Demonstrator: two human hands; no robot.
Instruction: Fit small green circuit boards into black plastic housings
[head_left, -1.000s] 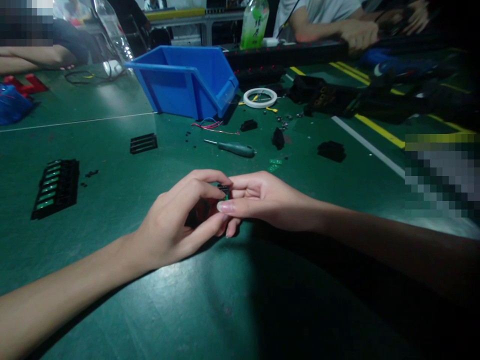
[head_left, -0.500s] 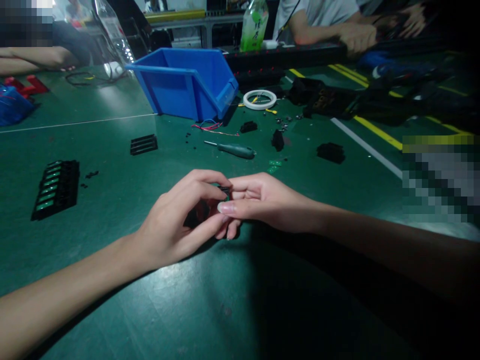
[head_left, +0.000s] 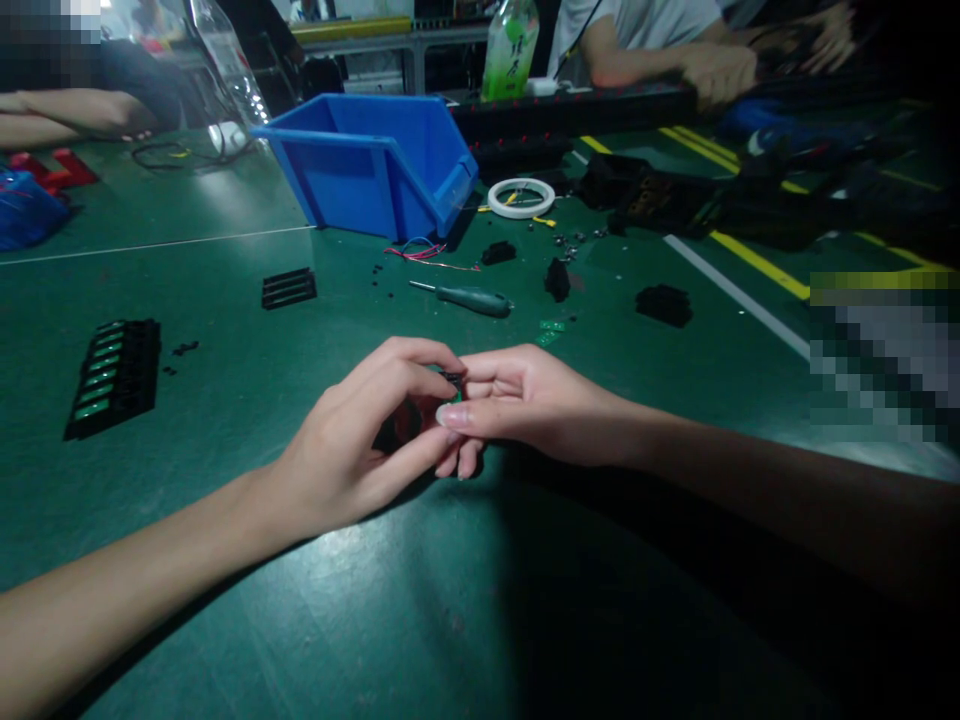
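Observation:
My left hand and my right hand meet at the middle of the green table. Between their fingertips is a small black part with a bit of green, mostly hidden by the fingers. Both hands are closed on it, the right thumb pressing from the near side. Beyond them lies a green-handled screwdriver, its shaft pointing left. Small green circuit boards rest just past my right hand. To the left is a row of black housings with green boards.
A blue bin stands at the back, beside a roll of white tape. Black parts, a slotted black piece, thin wires and small screws lie about. Across the table, a person's hand and another person's arm show.
Almost nothing differs. The view has shifted very slightly, and a little more of the small black and green part shows between my fingers.

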